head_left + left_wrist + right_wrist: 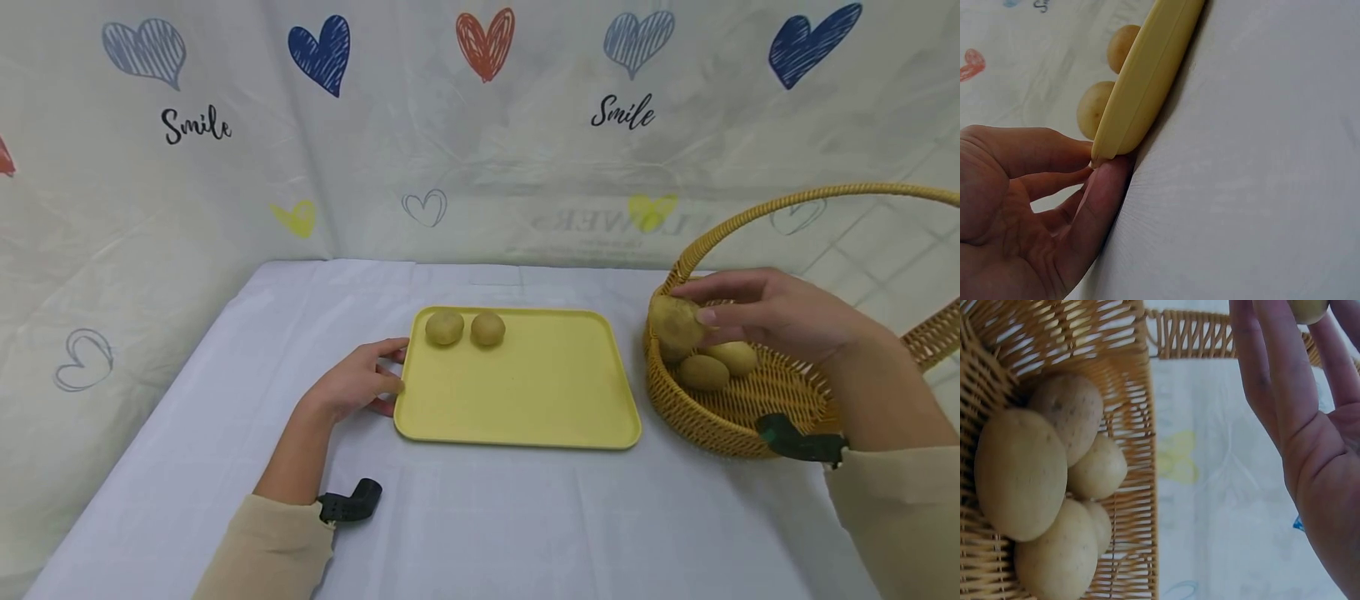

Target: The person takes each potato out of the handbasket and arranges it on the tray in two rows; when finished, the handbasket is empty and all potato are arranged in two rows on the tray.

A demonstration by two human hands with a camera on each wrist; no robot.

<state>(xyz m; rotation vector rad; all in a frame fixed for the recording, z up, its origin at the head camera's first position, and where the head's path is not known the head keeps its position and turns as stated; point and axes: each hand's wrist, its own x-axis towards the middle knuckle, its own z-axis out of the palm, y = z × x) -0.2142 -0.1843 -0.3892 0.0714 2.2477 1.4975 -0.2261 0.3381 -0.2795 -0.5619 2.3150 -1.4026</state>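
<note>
The right hand (780, 317) pinches a potato (676, 322) above the left side of a wicker basket (697, 421). In the right wrist view that potato (1309, 309) shows at the top edge, held in the fingers of the hand (1319, 437). Several potatoes (1021, 475) lie inside the basket. The left hand (360, 382) grips the left edge of a yellow tray (525, 383), its thumb and fingertips at the rim in the left wrist view. Two potatoes (445, 327) (488, 329) rest side by side at the tray's upper left.
A white cloth (480, 517) covers the table. The basket's tall handle (810, 197) arches over its right part. Behind the table hangs a pale curtain (390, 150) with printed hearts. Black straps with small devices (352, 502) sit on both wrists.
</note>
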